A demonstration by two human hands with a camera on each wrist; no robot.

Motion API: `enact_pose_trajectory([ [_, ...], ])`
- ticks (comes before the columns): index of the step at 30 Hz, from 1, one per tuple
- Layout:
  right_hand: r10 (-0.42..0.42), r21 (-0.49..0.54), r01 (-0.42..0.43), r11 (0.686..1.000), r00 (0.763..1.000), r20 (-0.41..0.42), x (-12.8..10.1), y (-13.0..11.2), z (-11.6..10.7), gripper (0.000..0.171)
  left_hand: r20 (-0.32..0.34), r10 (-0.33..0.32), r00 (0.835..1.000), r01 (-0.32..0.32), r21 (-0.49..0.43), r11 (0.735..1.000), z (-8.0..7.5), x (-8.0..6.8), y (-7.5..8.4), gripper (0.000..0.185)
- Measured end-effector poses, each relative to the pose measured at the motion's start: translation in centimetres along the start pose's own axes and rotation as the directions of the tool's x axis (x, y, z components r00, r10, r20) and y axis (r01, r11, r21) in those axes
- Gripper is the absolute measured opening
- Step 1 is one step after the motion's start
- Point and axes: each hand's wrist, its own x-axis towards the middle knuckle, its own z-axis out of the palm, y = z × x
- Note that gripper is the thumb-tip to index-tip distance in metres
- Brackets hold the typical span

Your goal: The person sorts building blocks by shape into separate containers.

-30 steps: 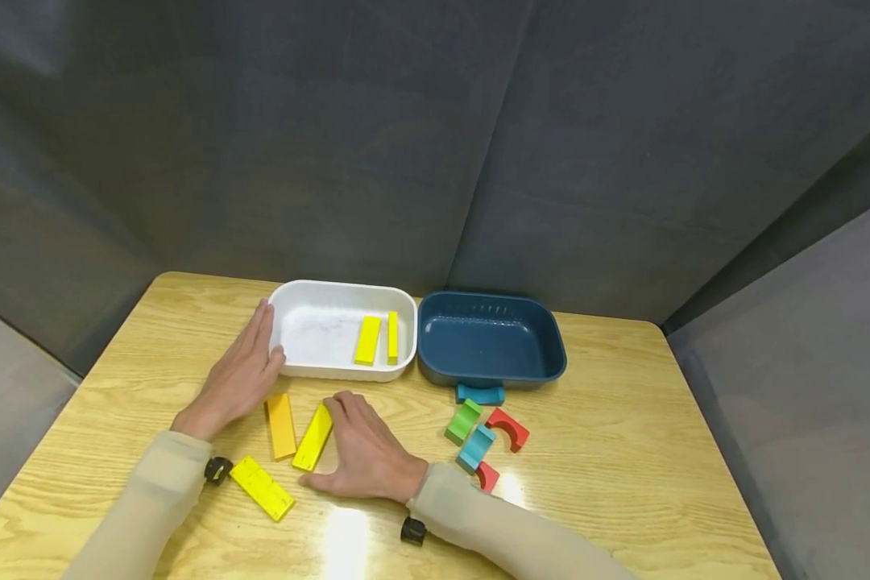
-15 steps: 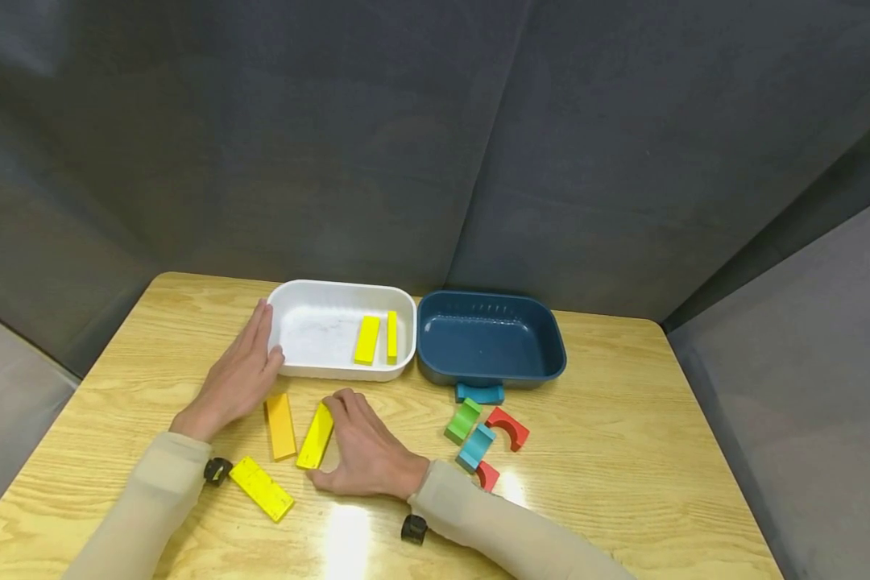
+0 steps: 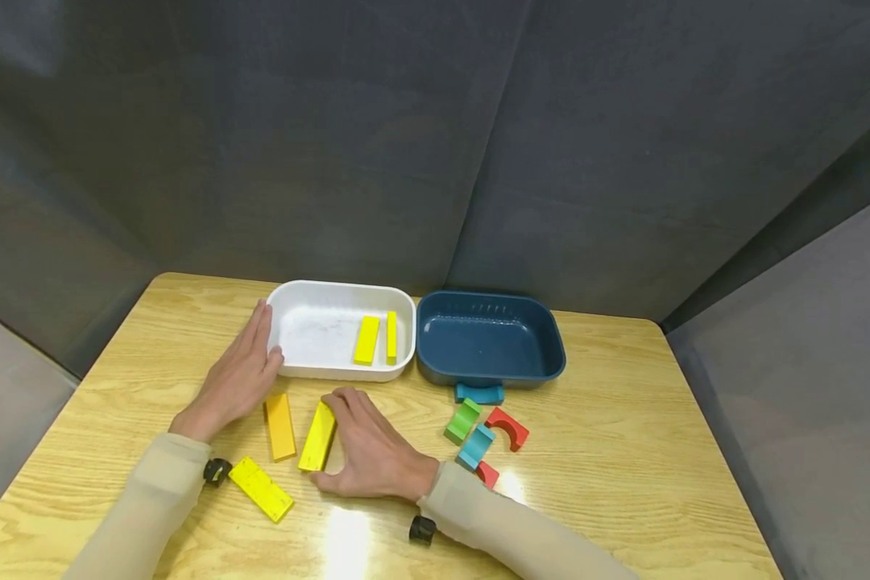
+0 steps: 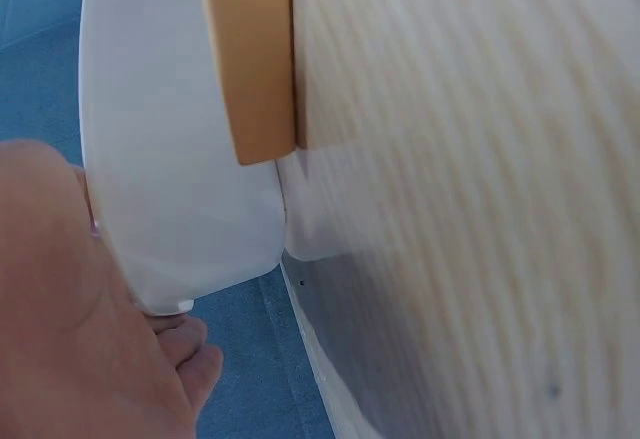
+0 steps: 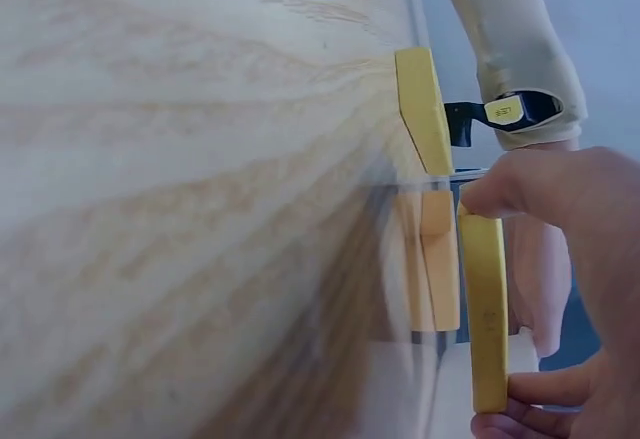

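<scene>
While the right hand is pinching a yellow flat block by its two short ends — forefinger on the far end, thumb on the near one — the block is standing tipped up on its long edge on the wooden table, just near of the white tray. From the right wrist view the same yellow flat block is showing as a thin slab caught between fingertip and thumb, so the grip is narrow and closed on it. It looks like painted wood: light, stiff, smooth-sided and likely a little slippery, so taking it across the ends or the long edges seems the safest hold. The left hand is lying flat with straight fingers against the left wall of the white tray, holding nothing; two more yellow blocks are lying inside that tray. An orange flat block is lying just left of the pinched one, and another yellow block sits nearer still. No readable writing shows on the blocks — only a small tag on the wrist strap, too small to read.
</scene>
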Motion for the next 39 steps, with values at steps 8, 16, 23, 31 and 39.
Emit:
enact_pose_trajectory([
  [8, -0.018, -0.001, 0.018, 1.000, 1.000, -0.010, -0.3, -0.4, -1.8, 0.099, 0.002, 0.003, 1.000, -0.003, 0.001, 1.000, -0.1, -0.1, 0.0, 0.073],
  [16, -0.055, 0.016, 0.056, 0.998, 0.997, -0.058, -0.2, -0.4, -3.7, 0.099, -0.003, 0.006, 1.000, -0.006, -0.002, 1.000, -0.1, -0.1, 0.1, 0.073],
  [23, -0.047, 0.062, 0.051, 0.997, 0.997, -0.055, 0.0, 0.1, -5.1, 0.100, -0.003, 0.005, 1.000, -0.005, -0.002, 1.000, -0.1, -0.1, 0.1, 0.073],
  [31, -0.086, 0.061, 0.090, 0.994, 0.994, -0.066, 0.9, 1.2, -6.2, 0.097, 0.006, 0.000, 1.000, 0.000, -0.006, 1.000, -0.1, -0.1, 0.1, 0.073],
  [39, -0.078, 0.063, 0.084, 0.995, 0.993, -0.083, 2.1, 2.3, -7.5, 0.096, 0.008, -0.008, 1.000, 0.008, -0.005, 1.000, -0.1, -0.1, 0.2, 0.073],
])
